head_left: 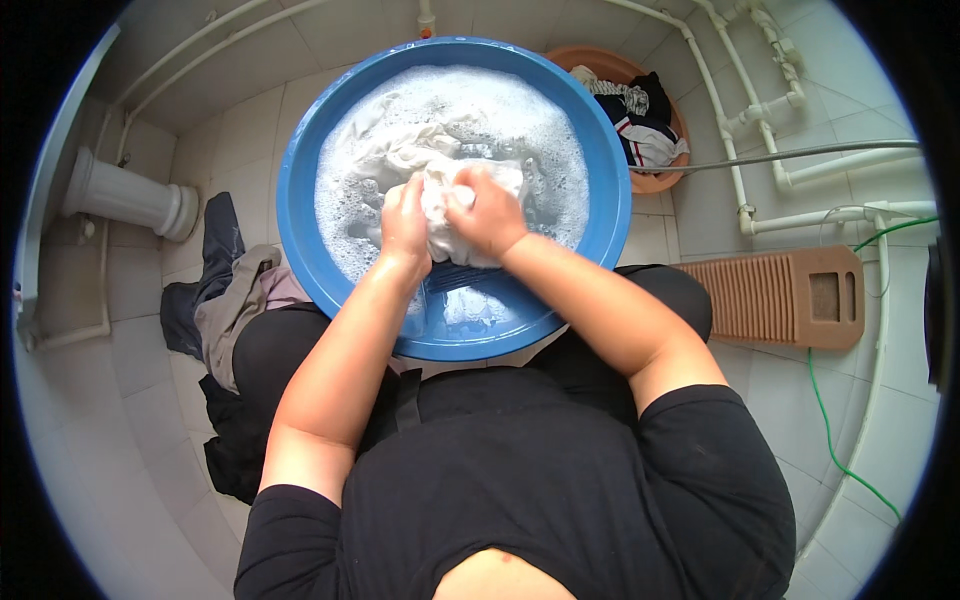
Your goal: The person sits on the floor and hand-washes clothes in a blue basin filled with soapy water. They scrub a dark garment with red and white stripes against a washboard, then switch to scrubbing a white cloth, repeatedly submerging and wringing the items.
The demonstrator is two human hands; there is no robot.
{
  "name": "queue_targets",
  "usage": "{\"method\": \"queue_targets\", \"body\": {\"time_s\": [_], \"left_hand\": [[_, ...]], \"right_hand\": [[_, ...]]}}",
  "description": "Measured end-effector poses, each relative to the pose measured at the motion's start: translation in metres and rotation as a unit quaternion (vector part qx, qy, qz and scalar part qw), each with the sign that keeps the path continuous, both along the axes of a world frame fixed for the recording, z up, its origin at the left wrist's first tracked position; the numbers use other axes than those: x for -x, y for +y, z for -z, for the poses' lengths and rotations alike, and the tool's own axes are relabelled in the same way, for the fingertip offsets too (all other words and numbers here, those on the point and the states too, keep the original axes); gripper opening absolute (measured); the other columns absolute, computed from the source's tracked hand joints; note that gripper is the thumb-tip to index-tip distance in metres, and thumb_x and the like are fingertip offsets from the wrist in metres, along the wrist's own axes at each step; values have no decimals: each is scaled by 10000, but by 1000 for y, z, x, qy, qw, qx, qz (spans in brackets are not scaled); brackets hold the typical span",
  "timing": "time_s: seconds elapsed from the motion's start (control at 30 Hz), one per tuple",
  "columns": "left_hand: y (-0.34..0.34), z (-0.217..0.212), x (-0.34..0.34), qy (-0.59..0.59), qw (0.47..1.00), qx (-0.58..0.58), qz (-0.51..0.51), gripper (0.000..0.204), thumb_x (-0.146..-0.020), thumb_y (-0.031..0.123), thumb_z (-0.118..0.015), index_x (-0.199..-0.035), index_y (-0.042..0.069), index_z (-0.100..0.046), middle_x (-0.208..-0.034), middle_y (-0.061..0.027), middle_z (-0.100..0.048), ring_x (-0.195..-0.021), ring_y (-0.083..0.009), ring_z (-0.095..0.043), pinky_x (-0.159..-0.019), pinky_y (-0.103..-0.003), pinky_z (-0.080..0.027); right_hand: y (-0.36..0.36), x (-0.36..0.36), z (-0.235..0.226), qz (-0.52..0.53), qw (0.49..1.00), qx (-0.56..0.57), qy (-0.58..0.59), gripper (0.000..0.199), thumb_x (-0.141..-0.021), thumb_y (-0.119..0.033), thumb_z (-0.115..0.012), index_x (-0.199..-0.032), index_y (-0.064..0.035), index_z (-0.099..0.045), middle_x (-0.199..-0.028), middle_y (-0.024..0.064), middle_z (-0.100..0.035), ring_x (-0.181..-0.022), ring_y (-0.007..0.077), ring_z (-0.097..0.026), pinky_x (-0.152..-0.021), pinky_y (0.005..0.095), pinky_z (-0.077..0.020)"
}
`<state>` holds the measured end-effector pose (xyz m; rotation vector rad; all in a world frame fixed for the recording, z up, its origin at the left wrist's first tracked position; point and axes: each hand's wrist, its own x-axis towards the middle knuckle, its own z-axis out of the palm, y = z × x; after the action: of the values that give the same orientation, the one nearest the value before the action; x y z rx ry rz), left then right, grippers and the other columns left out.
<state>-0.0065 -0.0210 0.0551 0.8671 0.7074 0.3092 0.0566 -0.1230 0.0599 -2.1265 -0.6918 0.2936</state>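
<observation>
A large round blue basin full of sudsy water stands in front of me. Both hands grip a wet white cloth garment over the near half of the basin. My left hand is closed on its left side, the thumb side turned inward. My right hand is closed on its right side, a bunched bit of cloth showing by the thumb. More of the white fabric trails into the foam beyond the hands. Below them, ridges of a blue washboard surface show at the basin's near side. The garment's exact kind cannot be made out.
An orange basin with dark and striped clothes sits at the back right. A brown washboard lies to my right, near white pipes and a green cord. Clothes are heaped on the left floor beside a white pedestal.
</observation>
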Motion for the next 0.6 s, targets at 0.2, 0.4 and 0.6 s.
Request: {"method": "queue_targets", "body": {"time_s": [0.2, 0.4, 0.6], "left_hand": [[-20, -71, 20, 128, 774, -334, 522, 300, -855, 291, -536, -1009, 45, -610, -958, -93, -611, -888, -163, -579, -797, -290, -450], [-4, -16, 12, 25, 901, -304, 308, 258, -859, 256, -564, -955, 27, -635, -849, -49, -642, -835, -92, -575, -756, -230, -443], [20, 34, 7, 206, 731, -622, 188, 565, -719, 286, -655, -1158, -31, -497, -990, -198, -589, -961, -288, -566, -834, -353, -435]], "right_hand": [[-21, -82, 30, -34, 986, 154, 50, 505, -700, -328, -651, -1154, -124, -566, -1251, 167, -484, -1160, 318, -464, -991, 379, -362], [-12, -71, 26, -245, 935, 254, -29, 462, -708, -414, -623, -1089, -153, -611, -1220, 124, -513, -1159, 274, -464, -973, 390, -363], [-20, -80, 52, -12, 983, 164, -79, 352, -744, -304, -619, -1045, -124, -583, -1105, 90, -567, -1059, 278, -521, -902, 372, -418]]}}
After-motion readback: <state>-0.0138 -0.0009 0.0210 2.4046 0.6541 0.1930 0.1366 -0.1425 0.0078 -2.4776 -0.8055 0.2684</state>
